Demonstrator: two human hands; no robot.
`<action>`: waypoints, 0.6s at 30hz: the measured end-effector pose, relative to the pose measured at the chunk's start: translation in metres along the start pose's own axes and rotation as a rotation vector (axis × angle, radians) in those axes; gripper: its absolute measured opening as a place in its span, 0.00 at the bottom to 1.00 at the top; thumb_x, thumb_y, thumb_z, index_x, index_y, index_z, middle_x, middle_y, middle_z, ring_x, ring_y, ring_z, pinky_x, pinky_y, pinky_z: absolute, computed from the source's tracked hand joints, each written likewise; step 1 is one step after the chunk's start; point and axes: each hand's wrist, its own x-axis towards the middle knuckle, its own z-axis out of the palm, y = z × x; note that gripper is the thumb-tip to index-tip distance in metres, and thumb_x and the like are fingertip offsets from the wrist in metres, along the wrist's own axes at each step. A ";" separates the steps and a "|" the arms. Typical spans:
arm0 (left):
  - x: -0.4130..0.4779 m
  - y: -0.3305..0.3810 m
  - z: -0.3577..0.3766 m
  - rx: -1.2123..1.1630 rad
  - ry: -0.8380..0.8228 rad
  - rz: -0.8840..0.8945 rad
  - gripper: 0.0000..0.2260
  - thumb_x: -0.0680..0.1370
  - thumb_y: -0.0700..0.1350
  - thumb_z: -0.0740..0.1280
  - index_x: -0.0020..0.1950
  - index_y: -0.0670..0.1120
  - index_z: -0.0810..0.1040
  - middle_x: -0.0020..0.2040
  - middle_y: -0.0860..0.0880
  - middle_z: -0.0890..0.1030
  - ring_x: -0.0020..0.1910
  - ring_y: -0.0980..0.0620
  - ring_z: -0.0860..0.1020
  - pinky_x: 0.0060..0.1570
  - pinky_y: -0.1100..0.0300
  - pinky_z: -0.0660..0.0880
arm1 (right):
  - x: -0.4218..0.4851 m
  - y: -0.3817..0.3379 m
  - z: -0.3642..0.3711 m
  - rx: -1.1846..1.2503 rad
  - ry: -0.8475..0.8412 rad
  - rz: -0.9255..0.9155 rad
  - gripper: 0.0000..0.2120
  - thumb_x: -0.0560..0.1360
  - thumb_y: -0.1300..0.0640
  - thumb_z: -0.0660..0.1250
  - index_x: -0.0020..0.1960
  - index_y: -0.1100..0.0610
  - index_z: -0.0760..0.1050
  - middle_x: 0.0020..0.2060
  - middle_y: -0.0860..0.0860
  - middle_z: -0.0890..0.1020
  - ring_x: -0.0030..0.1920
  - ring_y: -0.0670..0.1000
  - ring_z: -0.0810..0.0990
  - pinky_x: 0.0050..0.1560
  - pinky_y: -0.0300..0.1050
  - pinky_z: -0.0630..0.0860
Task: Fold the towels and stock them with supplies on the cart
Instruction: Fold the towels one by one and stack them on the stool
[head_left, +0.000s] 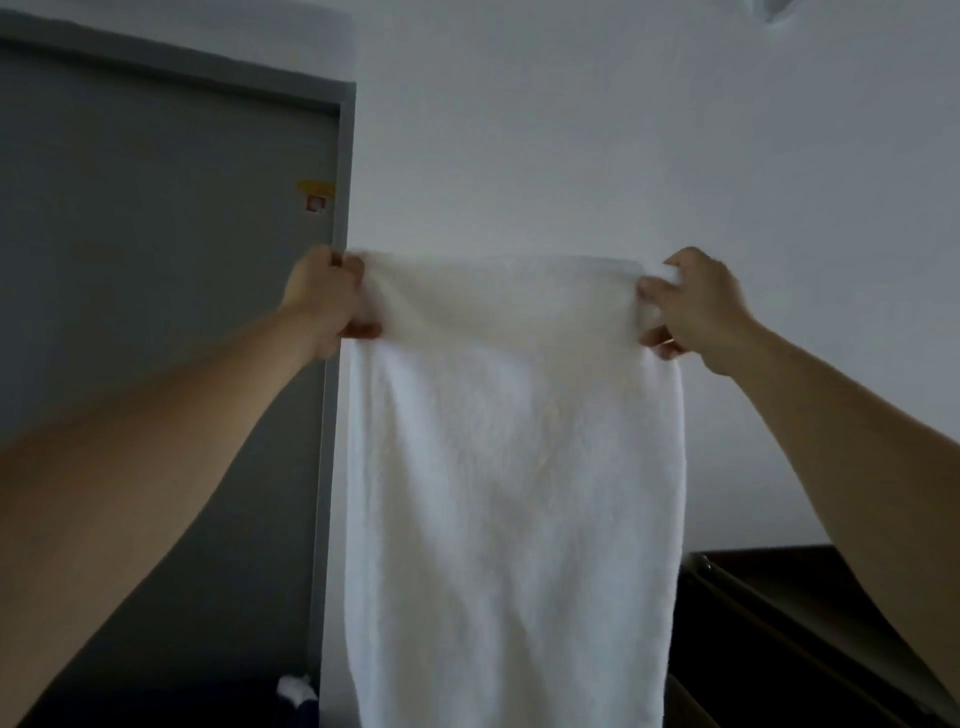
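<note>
Hands (326, 306) (698, 312) on towel (511, 467), door (156, 260) behind

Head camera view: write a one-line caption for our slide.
Left hand and right hand pinch the top corners of a white towel, which hangs spread beside a grey door.

Two bare arms and hands, seen from the person's own head.

The left forearm (156, 467) and right forearm (857, 441) show uncovered up to the wrists, broad near the camera and narrowing toward the left hand (324, 306) and right hand (698, 306). One finger of the right hand bears a thin bright band (669, 341), too blurred to tell more.
</note>
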 end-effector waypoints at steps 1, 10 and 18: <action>-0.002 -0.003 0.001 0.052 -0.008 0.010 0.09 0.83 0.50 0.62 0.57 0.45 0.75 0.49 0.49 0.74 0.44 0.46 0.77 0.24 0.57 0.78 | -0.004 0.007 -0.001 -0.021 -0.029 0.002 0.08 0.77 0.52 0.68 0.52 0.53 0.72 0.40 0.54 0.79 0.23 0.52 0.81 0.23 0.44 0.75; -0.011 -0.042 0.011 0.152 -0.011 0.083 0.09 0.83 0.49 0.62 0.49 0.45 0.74 0.38 0.48 0.76 0.17 0.56 0.73 0.17 0.63 0.70 | -0.027 0.033 -0.016 0.072 -0.050 0.091 0.20 0.74 0.50 0.74 0.58 0.60 0.73 0.40 0.54 0.80 0.26 0.51 0.75 0.31 0.48 0.76; -0.018 -0.070 0.012 -0.003 -0.054 0.075 0.09 0.82 0.50 0.64 0.44 0.48 0.75 0.38 0.50 0.75 0.21 0.58 0.73 0.20 0.60 0.72 | -0.042 0.063 -0.041 0.370 -0.535 0.279 0.16 0.65 0.64 0.74 0.51 0.66 0.77 0.26 0.51 0.74 0.26 0.47 0.75 0.33 0.39 0.80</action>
